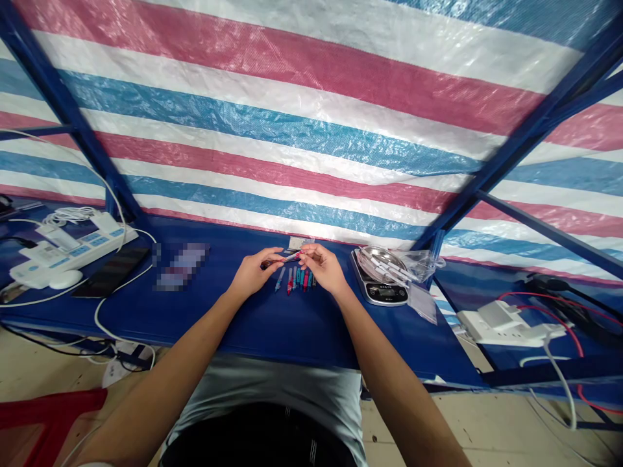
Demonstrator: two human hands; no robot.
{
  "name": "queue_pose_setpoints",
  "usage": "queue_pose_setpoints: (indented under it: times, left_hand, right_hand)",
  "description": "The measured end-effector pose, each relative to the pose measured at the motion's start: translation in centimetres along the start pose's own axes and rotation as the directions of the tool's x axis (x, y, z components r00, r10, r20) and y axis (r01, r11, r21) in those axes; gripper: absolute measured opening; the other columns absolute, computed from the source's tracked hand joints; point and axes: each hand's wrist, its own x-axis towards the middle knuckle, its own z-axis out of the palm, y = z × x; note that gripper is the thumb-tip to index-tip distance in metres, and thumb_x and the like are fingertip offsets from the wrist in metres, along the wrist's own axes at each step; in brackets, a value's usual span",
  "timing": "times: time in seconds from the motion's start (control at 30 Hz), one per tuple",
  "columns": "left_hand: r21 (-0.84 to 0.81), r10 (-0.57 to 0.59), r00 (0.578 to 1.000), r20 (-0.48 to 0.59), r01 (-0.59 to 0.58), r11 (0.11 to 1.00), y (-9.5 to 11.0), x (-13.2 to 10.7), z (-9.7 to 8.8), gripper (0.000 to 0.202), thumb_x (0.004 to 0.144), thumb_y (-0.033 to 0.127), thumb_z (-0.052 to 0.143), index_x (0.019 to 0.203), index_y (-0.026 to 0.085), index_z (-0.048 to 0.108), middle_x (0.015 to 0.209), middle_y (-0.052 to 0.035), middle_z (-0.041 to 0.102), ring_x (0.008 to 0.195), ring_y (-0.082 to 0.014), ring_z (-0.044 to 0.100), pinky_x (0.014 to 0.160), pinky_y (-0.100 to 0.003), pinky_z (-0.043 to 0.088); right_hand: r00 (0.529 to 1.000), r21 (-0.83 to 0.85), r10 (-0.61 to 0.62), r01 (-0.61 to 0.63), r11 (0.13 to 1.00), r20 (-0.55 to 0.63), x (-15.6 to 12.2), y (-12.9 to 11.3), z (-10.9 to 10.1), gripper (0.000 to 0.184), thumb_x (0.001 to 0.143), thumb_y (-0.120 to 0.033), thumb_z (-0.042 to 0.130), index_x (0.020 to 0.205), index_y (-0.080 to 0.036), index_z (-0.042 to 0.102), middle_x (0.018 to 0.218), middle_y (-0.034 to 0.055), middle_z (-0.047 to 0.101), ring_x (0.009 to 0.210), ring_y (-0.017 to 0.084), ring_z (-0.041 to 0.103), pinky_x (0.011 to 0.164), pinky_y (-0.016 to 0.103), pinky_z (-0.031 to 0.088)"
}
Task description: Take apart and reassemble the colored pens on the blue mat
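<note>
Both my hands are raised a little above the blue table and meet at its far middle. My left hand is closed on a thin dark pen-like stick. My right hand pinches the red-tipped end of the same stick. Below the hands, several small red and blue pen-like pieces lie in a row on the table. A small white packet lies just behind them.
A digital scale with a metal bowl and clear plastic bags stands to the right. A dark phone and white power strips with cables lie at the left. Another power strip sits at the right. A striped tarp hangs behind.
</note>
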Motion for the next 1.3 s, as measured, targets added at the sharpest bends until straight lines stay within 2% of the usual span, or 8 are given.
queue_pose_setpoints:
  times: [0.3,0.43,0.6,0.7,0.87,1.07,1.17,1.3]
  left_hand:
    - [-0.013,-0.045,0.999,0.007,0.045,0.999,0.1,0.0,-0.2,0.043,0.096,0.048,0.076,0.134,0.027,0.073,0.114,-0.0067,0.085,0.105,-0.0304,0.080,0.098,-0.044,0.061]
    - [-0.209,-0.074,0.997,-0.014,0.069,0.975,-0.4,0.2,0.1,0.052,0.092,0.050,0.081,0.137,0.025,0.071,0.123,-0.0108,0.082,0.111,-0.0317,0.079,0.103,-0.047,0.060]
    - [-0.449,-0.208,0.977,0.044,0.205,0.870,-0.5,0.6,-0.4,0.067,0.080,0.049,0.093,0.137,0.020,0.072,0.136,-0.0168,0.076,0.101,-0.0311,0.081,0.093,-0.049,0.065]
    - [-0.542,-0.251,0.967,0.049,0.237,0.807,-0.1,0.6,-0.9,0.063,0.079,0.044,0.095,0.134,0.020,0.074,0.136,-0.0165,0.077,0.114,-0.0331,0.078,0.101,-0.051,0.063]
    - [-0.674,-0.318,0.947,-0.052,0.202,0.711,0.5,0.6,-0.7,0.051,0.075,0.035,0.099,0.119,0.017,0.081,0.129,-0.0163,0.079,0.126,-0.0351,0.074,0.117,-0.054,0.054]
    - [-0.758,-0.331,0.936,-0.115,0.133,0.639,0.9,0.8,-0.4,0.028,0.081,0.035,0.095,0.098,0.016,0.082,0.130,-0.0139,0.079,0.126,-0.0329,0.074,0.120,-0.054,0.054]
    - [-0.785,-0.354,0.918,-0.177,0.085,0.613,0.9,1.0,-0.6,0.028,0.081,0.033,0.095,0.098,0.017,0.080,0.132,-0.0120,0.078,0.131,-0.0326,0.072,0.120,-0.054,0.053]
    - [-0.807,-0.368,0.907,-0.202,0.059,0.588,0.3,1.2,-1.1,0.035,0.085,0.035,0.093,0.112,0.019,0.078,0.132,-0.0122,0.079,0.132,-0.0307,0.072,0.122,-0.053,0.051]
  right_hand:
    - [0.998,0.021,-0.005,0.004,1.000,0.058,0.1,0.0,-0.5,0.035,0.091,-0.049,0.083,0.113,-0.024,0.073,0.098,0.0047,0.079,0.084,0.021,0.077,0.076,0.036,0.065]
    - [1.000,0.046,0.012,-0.013,0.999,0.015,0.1,-0.1,-0.3,0.037,0.090,-0.050,0.084,0.113,-0.024,0.073,0.098,0.0044,0.078,0.086,0.022,0.077,0.074,0.036,0.065]
    - [0.998,0.059,0.058,-0.057,0.997,-0.010,0.2,0.2,-0.2,0.039,0.085,-0.051,0.088,0.108,-0.023,0.073,0.093,0.0029,0.077,0.079,0.019,0.075,0.069,0.033,0.063]
    - [0.993,0.114,0.121,-0.118,0.986,-0.018,0.1,0.2,-0.2,0.040,0.083,-0.050,0.089,0.108,-0.023,0.073,0.097,0.0040,0.079,0.080,0.019,0.076,0.071,0.032,0.063]
    - [0.973,0.133,0.224,-0.229,0.964,0.048,-0.3,0.0,0.1,0.041,0.079,-0.048,0.094,0.104,-0.020,0.077,0.100,0.0062,0.082,0.077,0.017,0.075,0.070,0.030,0.062]
    - [0.949,0.184,0.294,-0.311,0.933,0.115,-0.4,0.5,0.4,0.045,0.076,-0.048,0.096,0.107,-0.020,0.081,0.104,0.0091,0.083,0.085,0.020,0.077,0.070,0.030,0.063]
    - [0.945,0.226,0.314,-0.326,0.918,0.088,-0.4,0.5,0.1,0.045,0.074,-0.046,0.098,0.107,-0.019,0.081,0.106,0.0102,0.083,0.086,0.020,0.078,0.070,0.029,0.063]
    - [0.939,0.248,0.337,-0.344,0.906,0.070,-0.4,0.0,-0.2,0.046,0.072,-0.047,0.099,0.104,-0.018,0.082,0.105,0.0107,0.083,0.085,0.019,0.078,0.072,0.029,0.064]
